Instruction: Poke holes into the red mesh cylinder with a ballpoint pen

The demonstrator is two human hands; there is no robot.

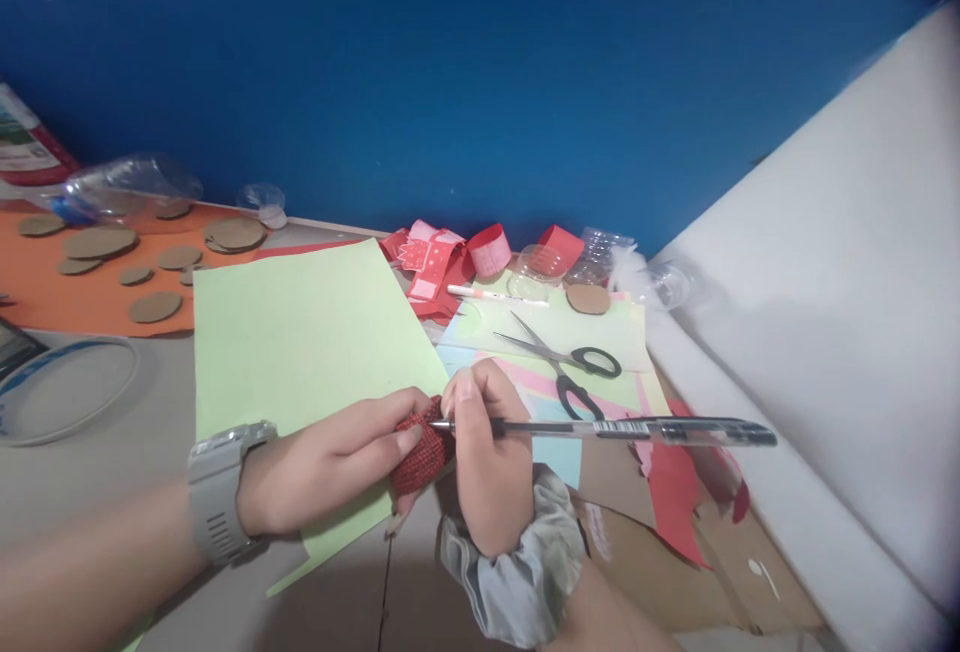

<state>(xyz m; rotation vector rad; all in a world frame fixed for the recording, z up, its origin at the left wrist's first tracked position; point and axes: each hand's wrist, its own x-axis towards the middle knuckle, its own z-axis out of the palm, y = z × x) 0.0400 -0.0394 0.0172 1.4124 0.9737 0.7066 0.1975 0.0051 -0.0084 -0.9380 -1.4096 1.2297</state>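
Between the fingers of my left hand [337, 452] is a small, rounded red piece [421, 464] with a coarse woven surface; its underside is hidden. My right hand [491, 462] is closed around a black-and-clear pen [570, 427], its cap end pointing right. The pen's tip reaches the red piece, though I cannot tell whether it touches. Behind and under my left hand lies a light green sheet of paper [300, 332]. Black-handled scissors [559, 360] rest with their blades apart on coloured papers, just beyond my right hand.
Cardboard discs [99, 242] lie on an orange sheet [30, 297] at the left, near a clear plastic bottle [135, 182] and a round clear ring [131, 387]. Red paper strips [435, 257] and a white marker [495, 294] are at the back. A blue wall [450, 82] rises behind.
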